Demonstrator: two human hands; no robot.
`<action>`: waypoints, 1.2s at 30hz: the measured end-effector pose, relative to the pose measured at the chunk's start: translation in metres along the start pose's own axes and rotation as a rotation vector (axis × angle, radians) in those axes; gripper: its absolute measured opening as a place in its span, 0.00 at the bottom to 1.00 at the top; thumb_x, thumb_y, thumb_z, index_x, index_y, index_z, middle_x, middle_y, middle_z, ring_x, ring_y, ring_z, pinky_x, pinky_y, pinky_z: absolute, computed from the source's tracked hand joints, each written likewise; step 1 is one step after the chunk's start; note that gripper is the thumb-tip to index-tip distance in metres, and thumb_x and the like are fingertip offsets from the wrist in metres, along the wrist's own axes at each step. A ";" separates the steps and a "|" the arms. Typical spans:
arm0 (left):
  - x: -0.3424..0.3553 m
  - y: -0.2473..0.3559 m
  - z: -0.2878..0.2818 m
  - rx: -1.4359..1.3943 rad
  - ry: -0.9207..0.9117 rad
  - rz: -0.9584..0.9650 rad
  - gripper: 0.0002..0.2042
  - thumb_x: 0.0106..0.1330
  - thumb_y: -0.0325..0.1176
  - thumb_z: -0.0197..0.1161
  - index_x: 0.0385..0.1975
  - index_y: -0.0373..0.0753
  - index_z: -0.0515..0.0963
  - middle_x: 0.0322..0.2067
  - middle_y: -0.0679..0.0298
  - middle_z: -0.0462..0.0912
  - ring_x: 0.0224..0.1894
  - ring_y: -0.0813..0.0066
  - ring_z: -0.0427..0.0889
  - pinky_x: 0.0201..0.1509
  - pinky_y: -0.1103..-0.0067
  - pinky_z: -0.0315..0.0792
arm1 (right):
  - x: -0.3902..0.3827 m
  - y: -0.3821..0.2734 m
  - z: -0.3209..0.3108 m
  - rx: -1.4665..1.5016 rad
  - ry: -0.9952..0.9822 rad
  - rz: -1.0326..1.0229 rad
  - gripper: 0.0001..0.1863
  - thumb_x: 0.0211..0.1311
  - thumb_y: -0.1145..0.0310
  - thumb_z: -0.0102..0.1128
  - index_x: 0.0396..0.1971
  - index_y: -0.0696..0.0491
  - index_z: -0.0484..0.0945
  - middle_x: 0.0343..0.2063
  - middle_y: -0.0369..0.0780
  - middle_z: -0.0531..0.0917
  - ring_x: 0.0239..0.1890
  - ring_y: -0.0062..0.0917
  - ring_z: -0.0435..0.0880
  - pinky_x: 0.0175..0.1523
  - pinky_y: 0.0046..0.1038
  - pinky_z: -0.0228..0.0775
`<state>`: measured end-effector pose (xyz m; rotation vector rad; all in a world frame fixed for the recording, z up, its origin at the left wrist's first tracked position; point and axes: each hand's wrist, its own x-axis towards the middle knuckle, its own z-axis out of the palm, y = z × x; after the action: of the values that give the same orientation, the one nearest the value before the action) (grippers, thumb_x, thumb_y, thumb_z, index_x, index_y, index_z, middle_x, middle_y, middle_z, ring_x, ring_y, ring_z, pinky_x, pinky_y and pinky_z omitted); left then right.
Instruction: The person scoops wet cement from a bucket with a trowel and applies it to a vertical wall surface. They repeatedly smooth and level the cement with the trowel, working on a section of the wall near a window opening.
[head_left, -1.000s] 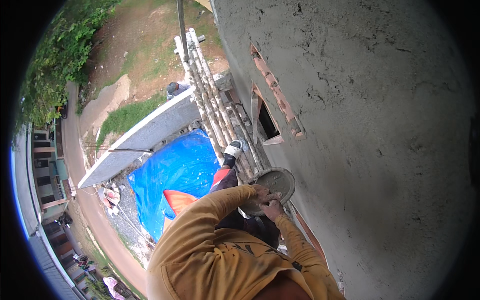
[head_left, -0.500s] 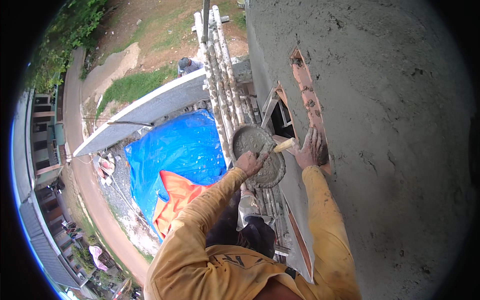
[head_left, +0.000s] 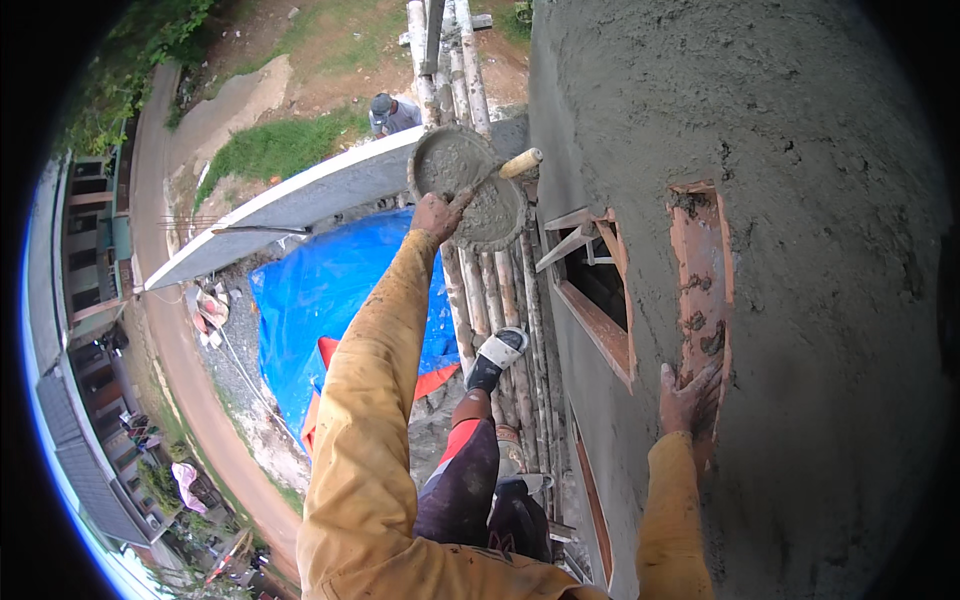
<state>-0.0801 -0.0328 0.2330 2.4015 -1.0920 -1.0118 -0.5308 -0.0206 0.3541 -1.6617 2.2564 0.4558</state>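
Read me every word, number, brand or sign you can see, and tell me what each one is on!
There are none that I can read.
Yellow shirt: dark marks low on the front, too small and cut off to read.
White-strapped sandal: too small to tell if anything is printed.
Far buildings: too small and blurred to read.
Round pan, light-coloured handle and grey wall: no writing shows.

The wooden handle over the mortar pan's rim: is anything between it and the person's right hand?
In the picture, the window opening with its wooden frame lies between the right hand, spread against the wall, and the wooden handle. Whether the frame juts into the way, I cannot tell. Nothing else visible stands between them.
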 end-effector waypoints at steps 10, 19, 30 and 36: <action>0.100 -0.053 -0.003 0.017 0.026 0.049 0.26 0.63 0.55 0.48 0.33 0.34 0.79 0.31 0.43 0.79 0.38 0.47 0.78 0.44 0.62 0.70 | 0.016 0.012 0.013 0.013 0.241 -0.121 0.46 0.52 0.60 0.61 0.63 0.64 0.44 0.63 0.54 0.51 0.66 0.44 0.48 0.68 0.38 0.39; 0.045 -0.023 0.023 0.127 0.164 -0.118 0.25 0.62 0.53 0.51 0.54 0.43 0.69 0.46 0.51 0.77 0.50 0.53 0.74 0.54 0.65 0.67 | 0.002 -0.019 -0.013 -0.076 0.006 0.068 0.44 0.54 0.55 0.58 0.61 0.66 0.47 0.58 0.58 0.60 0.62 0.47 0.59 0.64 0.38 0.52; -0.247 -0.168 0.027 -0.011 -0.298 -0.576 0.30 0.60 0.57 0.48 0.54 0.39 0.69 0.51 0.49 0.73 0.53 0.54 0.73 0.57 0.67 0.66 | 0.007 -0.003 -0.010 0.137 -0.011 0.054 0.42 0.53 0.50 0.58 0.60 0.62 0.53 0.56 0.56 0.64 0.59 0.46 0.64 0.60 0.41 0.57; -0.327 -0.206 -0.048 0.039 -0.143 -0.768 0.28 0.60 0.54 0.49 0.47 0.33 0.74 0.43 0.46 0.78 0.49 0.54 0.76 0.54 0.67 0.68 | 0.007 0.007 -0.001 0.283 0.014 0.024 0.44 0.53 0.51 0.59 0.62 0.61 0.50 0.59 0.56 0.61 0.60 0.46 0.63 0.62 0.38 0.56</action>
<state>-0.0867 0.3488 0.3110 2.8728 -0.1812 -1.3999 -0.5400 -0.0249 0.3525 -1.4999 2.2312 0.1213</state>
